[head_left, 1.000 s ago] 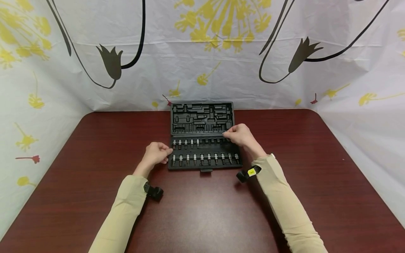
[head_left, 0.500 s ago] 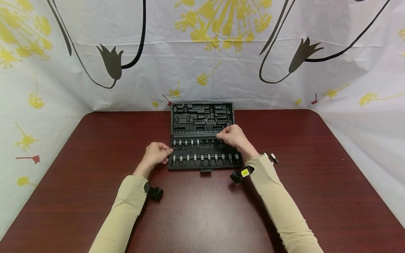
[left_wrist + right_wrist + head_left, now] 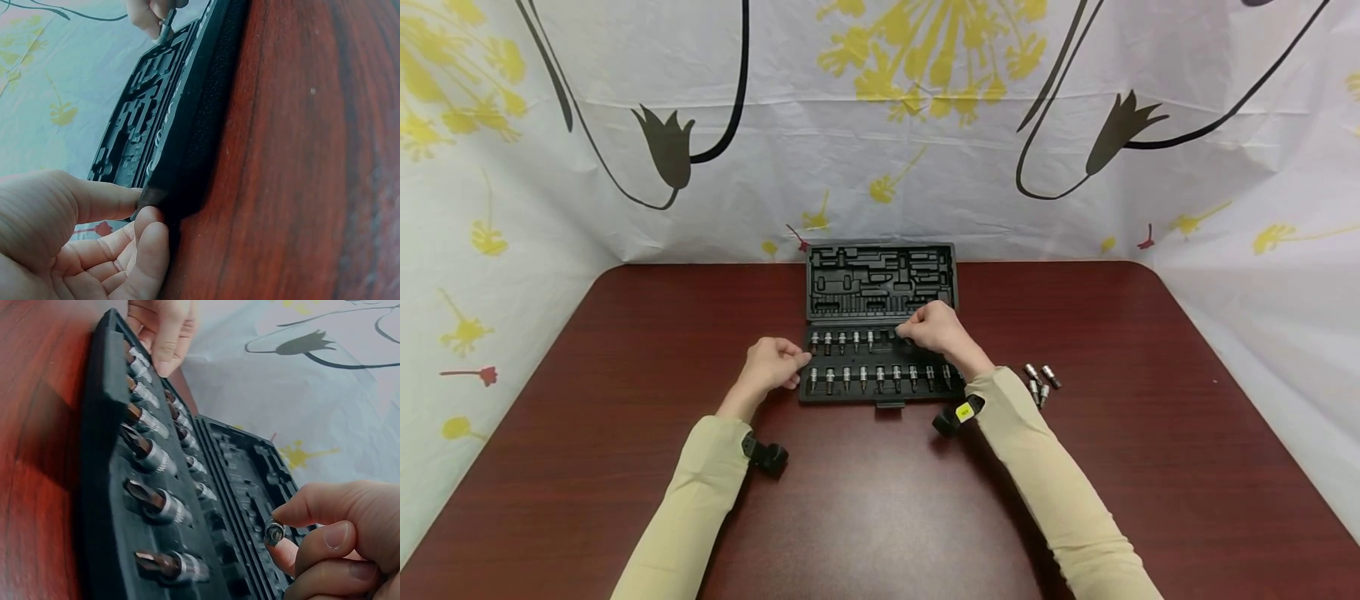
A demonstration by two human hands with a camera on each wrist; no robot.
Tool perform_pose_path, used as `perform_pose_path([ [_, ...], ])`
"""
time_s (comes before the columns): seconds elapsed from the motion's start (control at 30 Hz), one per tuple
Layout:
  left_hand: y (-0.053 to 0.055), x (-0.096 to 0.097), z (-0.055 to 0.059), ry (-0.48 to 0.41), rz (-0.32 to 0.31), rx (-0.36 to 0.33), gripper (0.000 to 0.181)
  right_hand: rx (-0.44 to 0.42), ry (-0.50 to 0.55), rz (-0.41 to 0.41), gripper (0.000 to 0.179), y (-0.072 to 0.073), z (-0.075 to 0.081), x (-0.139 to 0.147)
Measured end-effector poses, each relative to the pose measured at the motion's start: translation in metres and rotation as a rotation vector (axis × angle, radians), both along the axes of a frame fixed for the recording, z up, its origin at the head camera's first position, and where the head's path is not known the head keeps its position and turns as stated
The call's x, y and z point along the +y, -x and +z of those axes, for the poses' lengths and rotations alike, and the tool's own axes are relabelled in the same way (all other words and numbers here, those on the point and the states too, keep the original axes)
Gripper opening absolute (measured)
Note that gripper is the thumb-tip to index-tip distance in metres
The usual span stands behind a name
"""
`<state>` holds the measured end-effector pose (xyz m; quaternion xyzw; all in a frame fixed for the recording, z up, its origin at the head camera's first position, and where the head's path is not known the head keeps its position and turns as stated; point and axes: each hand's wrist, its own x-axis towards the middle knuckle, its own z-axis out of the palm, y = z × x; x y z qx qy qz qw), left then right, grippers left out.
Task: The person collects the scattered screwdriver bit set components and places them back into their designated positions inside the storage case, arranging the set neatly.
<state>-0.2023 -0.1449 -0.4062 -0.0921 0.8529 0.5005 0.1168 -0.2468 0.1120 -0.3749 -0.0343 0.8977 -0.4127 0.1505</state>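
Note:
An open black socket-bit case (image 3: 883,357) lies on the table with its lid (image 3: 880,279) folded back. My left hand (image 3: 769,364) pinches the case's left edge between thumb and fingers. In the left wrist view, the thumb and fingertips (image 3: 152,234) grip that corner. Over the right part of the back row is my right hand (image 3: 936,327). A short metal bit socket (image 3: 275,531) is pinched by its thumb and fingers, close above the case. Bit sockets (image 3: 164,506) fill the front row, and several stand at the left of the back row.
Several loose bit sockets (image 3: 1032,372) lie on the dark red table (image 3: 880,500) beside my right sleeve (image 3: 1037,450). A white sheet with printed flowers (image 3: 880,150) hangs behind the table's far edge.
My right hand has moved left along the back row with the bit socket. The loose bit sockets on the table have come out from behind my sleeve. My left hand has stayed put.

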Motion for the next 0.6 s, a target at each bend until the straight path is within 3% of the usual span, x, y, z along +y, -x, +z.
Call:
perform_pose_path([
  [0.6, 0.0, -0.001, -0.001, 0.021, -0.009, 0.009, 0.017, -0.069, -0.066, -0.037, 0.048, 0.011, -0.006, -0.027],
])
